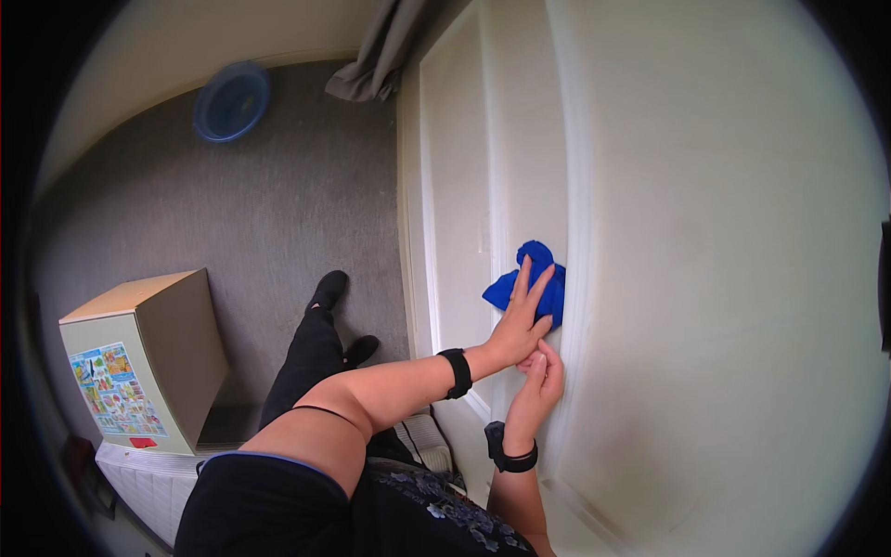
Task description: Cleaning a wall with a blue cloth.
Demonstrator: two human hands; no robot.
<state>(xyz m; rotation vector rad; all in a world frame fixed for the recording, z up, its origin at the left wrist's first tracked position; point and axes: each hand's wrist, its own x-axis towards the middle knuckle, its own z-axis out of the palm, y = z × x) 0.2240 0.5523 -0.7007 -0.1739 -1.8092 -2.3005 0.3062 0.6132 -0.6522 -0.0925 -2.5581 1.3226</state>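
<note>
My left hand (516,327) presses a crumpled blue cloth (553,296) against an off-white panelled wall surface (523,160). Its fingers are spread over the cloth, beside a raised white moulding (579,209). Just below it, my right hand (536,393) has its fingers curled in, close to the base of the left hand. No object shows in the right hand. Each wrist wears a black band.
A blue plastic basin (232,102) stands on the grey floor (278,181) at the far wall. A grey curtain (379,52) hangs near the corner. To the left are a small cabinet (177,355) with a printed sheet on it and a white mattress (150,484). My black shoes (330,289) are on the floor.
</note>
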